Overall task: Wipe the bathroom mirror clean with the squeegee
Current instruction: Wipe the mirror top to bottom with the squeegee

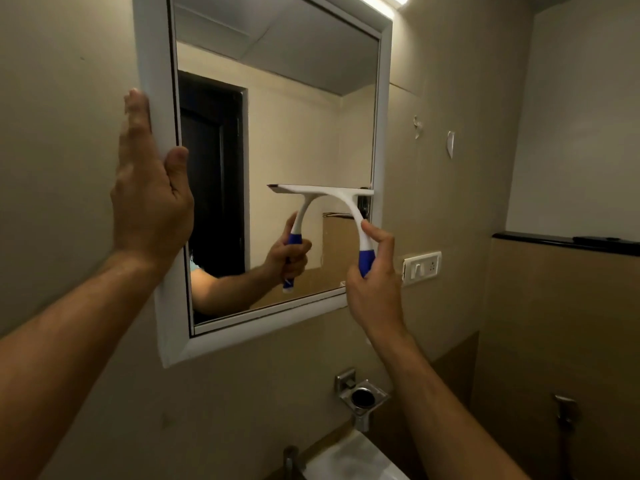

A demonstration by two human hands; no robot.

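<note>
the mirror (277,133) hangs on the wall in a white frame. the left hand (149,188) lies flat on the frame's side, fingers straight. the right hand (375,275) grips the squeegee (360,233), blade on the lower right glass. i think the bottom still needs wiping.

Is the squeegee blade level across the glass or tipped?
Roughly level: the squeegee blade runs horizontally across the mirror, its right end at the frame, handle hanging below.

Beige walls (450,81) enclose the room, with a lit tube light (384,0) overhead, a white switch plate (420,266), a steel holder (360,398) and a white basin (353,460) below
</note>
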